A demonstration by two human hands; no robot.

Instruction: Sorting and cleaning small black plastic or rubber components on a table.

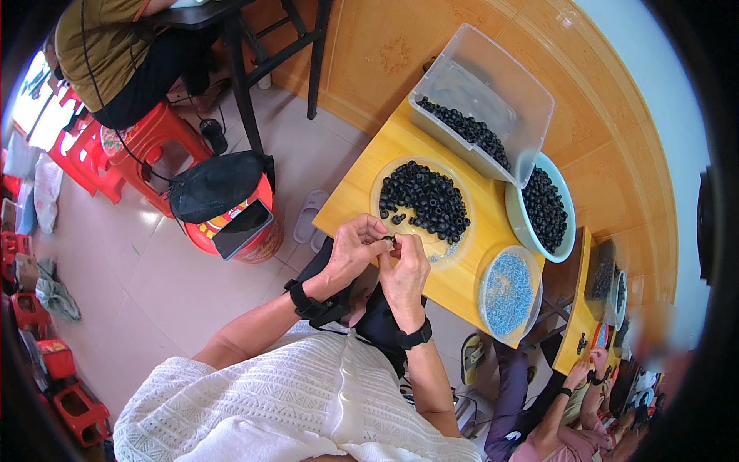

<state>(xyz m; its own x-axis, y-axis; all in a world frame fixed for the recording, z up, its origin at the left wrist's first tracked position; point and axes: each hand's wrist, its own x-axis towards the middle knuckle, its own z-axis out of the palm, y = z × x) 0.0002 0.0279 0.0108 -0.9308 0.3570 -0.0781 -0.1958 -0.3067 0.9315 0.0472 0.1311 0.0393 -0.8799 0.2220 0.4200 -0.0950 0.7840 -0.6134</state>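
Observation:
My left hand (pixel 354 250) and my right hand (pixel 406 277) meet at the near edge of the yellow table, fingertips pinched together on a small black round part (pixel 389 239). Its details are mostly hidden by the fingers. Just beyond them lies a shallow clear round tray (pixel 377 181) holding a heap of similar black ring-like parts (pixel 431 202). A few light-blue bits (pixel 444 255) lie at the tray's near side. To the right, a round clear tub (pixel 536 296) contains many tiny light-blue pieces (pixel 508 292).
A clear plastic bin (pixel 493 65) and a pale green basin (pixel 567 192) hold more black parts. At left, a phone (pixel 243 229) and a black bag (pixel 217 185) rest on a red bucket (pixel 265 245). Another person's hands (pixel 581 369) work at the table on the right.

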